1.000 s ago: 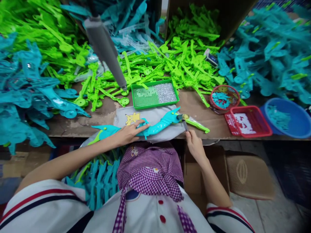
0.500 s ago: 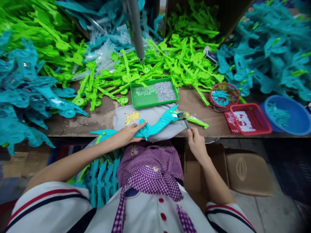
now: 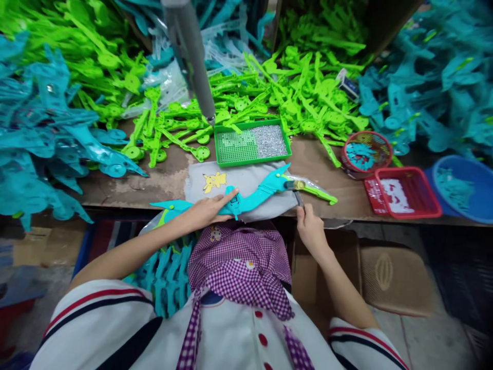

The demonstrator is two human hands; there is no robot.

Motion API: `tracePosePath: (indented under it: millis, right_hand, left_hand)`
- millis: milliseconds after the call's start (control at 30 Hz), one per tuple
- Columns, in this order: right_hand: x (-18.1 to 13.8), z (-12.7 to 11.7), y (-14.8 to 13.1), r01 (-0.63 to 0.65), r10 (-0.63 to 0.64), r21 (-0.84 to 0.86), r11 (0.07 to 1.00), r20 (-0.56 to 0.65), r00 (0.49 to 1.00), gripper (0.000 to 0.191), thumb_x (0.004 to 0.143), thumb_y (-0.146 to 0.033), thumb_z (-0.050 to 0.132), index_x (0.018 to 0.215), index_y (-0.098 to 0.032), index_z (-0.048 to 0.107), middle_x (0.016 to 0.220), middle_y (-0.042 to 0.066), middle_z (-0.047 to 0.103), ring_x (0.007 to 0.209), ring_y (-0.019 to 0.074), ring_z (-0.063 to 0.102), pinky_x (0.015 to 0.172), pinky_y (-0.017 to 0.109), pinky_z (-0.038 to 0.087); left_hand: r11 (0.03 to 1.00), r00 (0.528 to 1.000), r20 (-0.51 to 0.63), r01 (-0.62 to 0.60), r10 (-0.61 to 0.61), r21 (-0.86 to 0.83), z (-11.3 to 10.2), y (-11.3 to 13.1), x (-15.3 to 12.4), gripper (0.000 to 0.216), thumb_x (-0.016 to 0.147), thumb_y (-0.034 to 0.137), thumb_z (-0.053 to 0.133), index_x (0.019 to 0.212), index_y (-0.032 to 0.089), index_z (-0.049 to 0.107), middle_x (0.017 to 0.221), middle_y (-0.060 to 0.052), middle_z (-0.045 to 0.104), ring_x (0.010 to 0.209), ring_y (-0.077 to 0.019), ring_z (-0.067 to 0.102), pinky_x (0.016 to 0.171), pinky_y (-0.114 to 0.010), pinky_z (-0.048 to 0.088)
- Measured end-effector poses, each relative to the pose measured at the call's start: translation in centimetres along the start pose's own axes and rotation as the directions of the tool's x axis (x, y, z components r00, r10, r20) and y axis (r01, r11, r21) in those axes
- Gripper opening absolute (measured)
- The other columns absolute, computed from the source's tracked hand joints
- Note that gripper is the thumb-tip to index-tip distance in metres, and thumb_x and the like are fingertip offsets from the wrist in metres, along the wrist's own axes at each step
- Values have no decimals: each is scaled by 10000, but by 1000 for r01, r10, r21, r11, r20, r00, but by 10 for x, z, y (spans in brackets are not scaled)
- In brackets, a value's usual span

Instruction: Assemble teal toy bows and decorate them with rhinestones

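A long curved turquoise plastic toy piece (image 3: 256, 199) lies on a grey cloth (image 3: 195, 182) at the table's front edge. My left hand (image 3: 211, 211) grips it near its middle, with one finger stretched along its raised housing. In my right hand (image 3: 311, 230), fingers wrap round the thin handle of a small hammer (image 3: 296, 185). The yellowish hammer head is at the piece's right end; whether it touches cannot be made out. Under that end a lime-green arm (image 3: 321, 194) sticks out to the right, with clear plastic beside it.
Behind the cloth stands a green tray (image 3: 235, 161) of small metal pins. A grey hanging screwdriver (image 3: 196, 72) points down near it. Red baskets (image 3: 418, 215) and a blue basin (image 3: 483, 215) stand at right. Heaps of lime-green parts (image 3: 308, 103) and turquoise parts (image 3: 50, 133) surround the area.
The whole view has shifted slightly. The hanging screwdriver now appears further left, near the green tray's corner. Both hands, the hammer and the turquoise piece keep almost the same arrangement.
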State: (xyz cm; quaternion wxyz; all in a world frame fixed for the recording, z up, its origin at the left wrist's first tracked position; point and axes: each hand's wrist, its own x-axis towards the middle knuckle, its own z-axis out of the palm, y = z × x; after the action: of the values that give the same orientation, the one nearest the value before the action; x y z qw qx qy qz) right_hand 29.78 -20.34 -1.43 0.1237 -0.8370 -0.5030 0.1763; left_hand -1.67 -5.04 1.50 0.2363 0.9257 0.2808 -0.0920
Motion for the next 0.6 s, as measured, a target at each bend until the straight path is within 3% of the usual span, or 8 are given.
tracePosePath:
  millis: [133,300,500,600]
  right_hand:
    - [0,-12,2,24,-24,45,999,5,1000,286,1002,-402,332,924,-222,540,637,28,567,549,210,503,602,289,257]
    - [-7,-19,3,31,-23,83,996,-96,995,334,1014,-432,284,894,-229,520,622,24,551,562,210,522,599,288,270]
    - [-5,-15,0,31,-31,-41,999,4,1000,304,1009,-392,314,865,-217,516,612,16,521,538,186,457,587,290,217]
    - [-7,-20,1,29,-24,49,998,-102,995,348,1029,-412,257,877,-223,505,600,4,504,541,180,456,585,281,250]
  left_hand:
    - [994,999,35,28,-32,106,2,9,-2,651,1023,507,419,1613,370,182,1190,-112,595,823,-194,651,721,-266,488]
    - [993,997,50,47,-52,105,4,18,-3,638,1024,469,433,1611,353,214,1133,-117,581,777,-191,634,712,-285,504]
    - [999,1000,2,21,-21,38,12,9,-2,634,1013,438,457,1605,350,245,1102,-115,588,796,-209,642,714,-301,525]
    - [1000,1000,-18,-6,7,23,13,7,-2,641,1007,442,476,1602,352,255,1123,-112,597,797,-194,645,727,-291,525]
